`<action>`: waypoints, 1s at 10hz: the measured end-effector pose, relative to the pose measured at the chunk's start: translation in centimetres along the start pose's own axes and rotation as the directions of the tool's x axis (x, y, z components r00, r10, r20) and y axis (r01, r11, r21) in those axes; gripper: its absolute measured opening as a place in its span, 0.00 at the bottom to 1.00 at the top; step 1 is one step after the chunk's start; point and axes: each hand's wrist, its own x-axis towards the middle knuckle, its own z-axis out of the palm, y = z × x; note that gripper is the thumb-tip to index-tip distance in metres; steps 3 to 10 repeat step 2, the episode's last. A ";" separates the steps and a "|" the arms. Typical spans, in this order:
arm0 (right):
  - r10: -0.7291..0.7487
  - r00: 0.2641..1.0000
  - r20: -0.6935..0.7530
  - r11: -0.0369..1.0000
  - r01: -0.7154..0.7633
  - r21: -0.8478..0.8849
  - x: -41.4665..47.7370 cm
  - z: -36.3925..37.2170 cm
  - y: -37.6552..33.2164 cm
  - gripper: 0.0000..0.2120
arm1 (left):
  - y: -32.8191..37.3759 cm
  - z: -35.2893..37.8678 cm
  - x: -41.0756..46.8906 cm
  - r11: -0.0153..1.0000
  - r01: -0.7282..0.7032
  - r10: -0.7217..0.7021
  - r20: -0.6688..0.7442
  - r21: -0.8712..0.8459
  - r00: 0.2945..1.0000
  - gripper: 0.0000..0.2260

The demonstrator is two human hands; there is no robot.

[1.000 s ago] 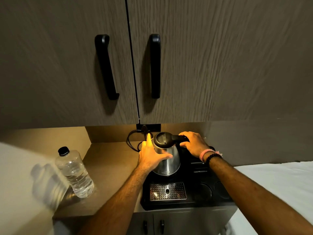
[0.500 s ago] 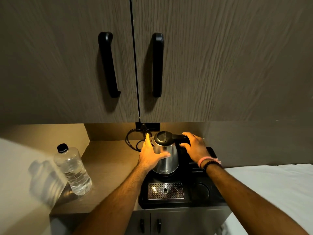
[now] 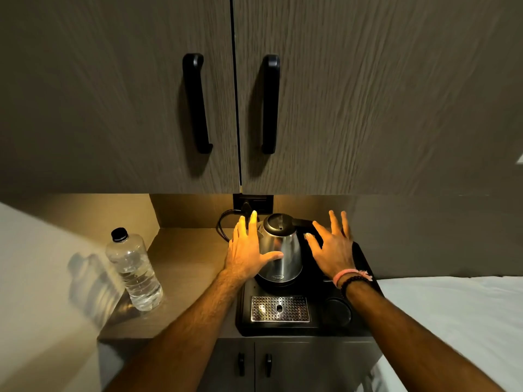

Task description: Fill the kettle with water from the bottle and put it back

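A steel kettle (image 3: pixel 284 257) with a shut black lid stands upright on its base at the back of a black tray (image 3: pixel 243 321). Its black handle points right. My left hand (image 3: pixel 244 251) lies flat against the kettle's left side, fingers straight and apart, thumb resting across the steel body. My right hand (image 3: pixel 332 250) hovers just right of the kettle over the tray, fingers spread, holding nothing and clear of the handle. A clear plastic bottle (image 3: pixel 133 274) with a black cap stands on the counter far left, partly filled with water.
A metal drip grate (image 3: pixel 279 308) sits in the tray's front. A black cord (image 3: pixel 223 226) loops behind the kettle to a wall socket. Upper cabinet doors with black handles (image 3: pixel 196 103) hang low overhead. White bedding (image 3: pixel 452 321) lies to the right.
My right hand has let go of the kettle's handle and opened, drawing slightly right. My left hand stays against the kettle, which has not moved.
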 end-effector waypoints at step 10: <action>0.011 0.995 0.101 0.991 0.002 -0.135 -0.3 -0.1 -0.9 0.31 | -0.5 0.0 -1.3 0.995 0.029 -0.032 0.034 0.096 0.999 0.56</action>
